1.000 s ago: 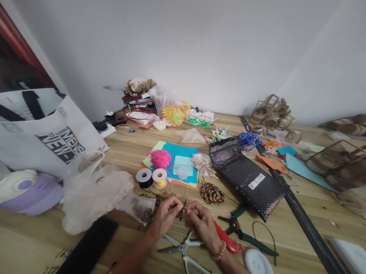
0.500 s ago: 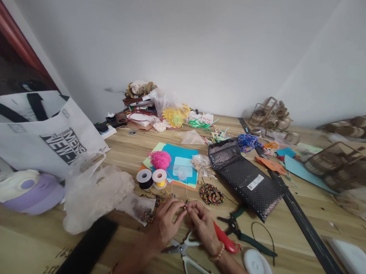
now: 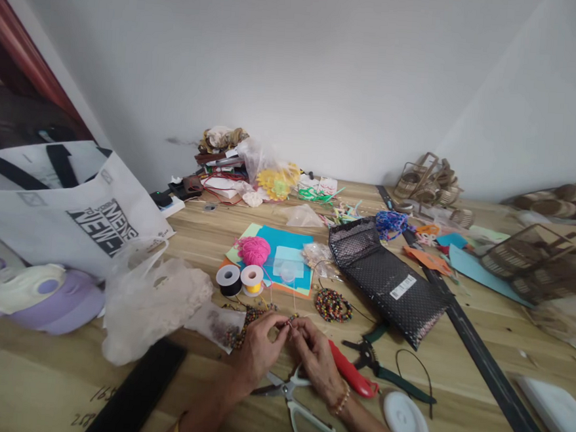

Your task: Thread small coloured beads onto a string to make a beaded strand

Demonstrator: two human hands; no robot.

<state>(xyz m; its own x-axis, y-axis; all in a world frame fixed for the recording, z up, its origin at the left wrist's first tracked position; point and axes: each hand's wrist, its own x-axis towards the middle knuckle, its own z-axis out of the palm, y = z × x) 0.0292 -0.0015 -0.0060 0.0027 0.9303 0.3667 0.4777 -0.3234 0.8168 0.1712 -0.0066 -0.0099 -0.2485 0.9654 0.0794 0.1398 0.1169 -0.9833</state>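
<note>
My left hand [image 3: 259, 345] and my right hand [image 3: 315, 355] meet low at the centre of the wooden table [image 3: 227, 238], fingers pinched together on a short strand of coloured beads [image 3: 290, 319]. A thin thread [image 3: 294, 299] rises from the pinch toward the papers. A small bag of dark beads [image 3: 228, 327] lies just left of my left hand. A coil of multicoloured beads [image 3: 334, 305] rests above my right hand. White-handled scissors [image 3: 304, 414] lie under my wrists.
Black spool [image 3: 228, 279] and yellow spool [image 3: 252, 278], pink yarn [image 3: 254, 250], coloured papers [image 3: 286, 242], black mailer [image 3: 387, 279], red-handled tool [image 3: 351, 372], green pliers [image 3: 380, 367], white disc [image 3: 406, 422], plastic bag [image 3: 154, 299], white tote [image 3: 71, 214], wicker baskets [image 3: 531, 259], black ruler [image 3: 471, 341].
Both hands have drawn closer together and the bead strand between them, earlier hanging visibly, is now mostly gathered in the fingertips. The view shifted slightly.
</note>
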